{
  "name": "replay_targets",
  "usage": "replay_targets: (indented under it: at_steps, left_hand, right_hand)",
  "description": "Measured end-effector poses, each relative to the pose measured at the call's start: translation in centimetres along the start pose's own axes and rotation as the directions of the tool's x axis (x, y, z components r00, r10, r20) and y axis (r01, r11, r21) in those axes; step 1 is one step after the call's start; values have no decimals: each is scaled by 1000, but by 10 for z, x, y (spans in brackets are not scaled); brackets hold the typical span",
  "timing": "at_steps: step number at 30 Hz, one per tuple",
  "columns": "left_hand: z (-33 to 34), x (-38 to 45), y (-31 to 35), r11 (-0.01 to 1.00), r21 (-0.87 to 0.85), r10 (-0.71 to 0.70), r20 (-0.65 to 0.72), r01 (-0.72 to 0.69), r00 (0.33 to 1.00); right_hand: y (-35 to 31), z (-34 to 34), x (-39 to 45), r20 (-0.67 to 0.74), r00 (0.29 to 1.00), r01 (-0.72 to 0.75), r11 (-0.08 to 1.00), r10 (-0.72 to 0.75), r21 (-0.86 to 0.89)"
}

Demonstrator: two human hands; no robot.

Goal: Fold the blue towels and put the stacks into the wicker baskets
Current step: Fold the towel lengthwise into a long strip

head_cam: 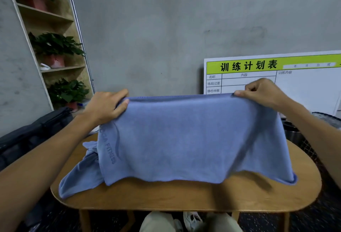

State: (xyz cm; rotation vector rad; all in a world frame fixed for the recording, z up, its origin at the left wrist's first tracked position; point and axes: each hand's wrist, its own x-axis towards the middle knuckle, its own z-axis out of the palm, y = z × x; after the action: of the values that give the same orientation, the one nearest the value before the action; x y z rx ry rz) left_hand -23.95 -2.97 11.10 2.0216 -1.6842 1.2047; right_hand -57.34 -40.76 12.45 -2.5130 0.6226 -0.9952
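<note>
A blue towel (188, 139) with "FITNESS" lettering hangs spread out above the wooden table (184, 196). My left hand (106, 105) pinches its top left corner and my right hand (262, 92) pinches its top right corner, so the top edge is stretched level between them. The towel's lower edge hangs just above the tabletop. More blue towel cloth (79, 176) lies crumpled on the table's left side, partly hidden behind the held towel. No wicker basket is visible.
A white board with a green header (295, 76) leans on the grey wall at the back right. A shelf with potted plants (55, 50) stands at the left. A dark bag (27, 135) lies left of the table, a dark mesh bin (302, 135) right.
</note>
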Motion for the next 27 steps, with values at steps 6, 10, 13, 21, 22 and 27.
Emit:
replay_targets:
  at_steps: [6, 10, 13, 21, 22, 27]
  left_hand:
    - [87, -10, -10, 1000, 15, -18, 103, 16, 995]
    - [202, -66, 0, 993, -94, -47, 283, 77, 958]
    - [273, -118, 18, 984, -168, 9, 348, 53, 937]
    - [293, -125, 15, 997, 12, -82, 306, 82, 948]
    - [288, -123, 25, 984, -17, -162, 306, 176, 938]
    - [280, -146, 78, 847, -121, -394, 511, 518, 764]
  right_hand:
    - [43, 55, 37, 86, 986, -107, 931, 145, -349]
    - [113, 153, 21, 203, 958, -85, 876, 203, -475]
    - [166, 225, -14, 200, 953, -101, 859, 228, -502]
    - [206, 278, -37, -23, 986, 132, 858, -165, -496]
    - [204, 277, -38, -44, 983, 128, 848, -176, -515]
    - [191, 277, -60, 69, 998, 21, 911, 9, -411]
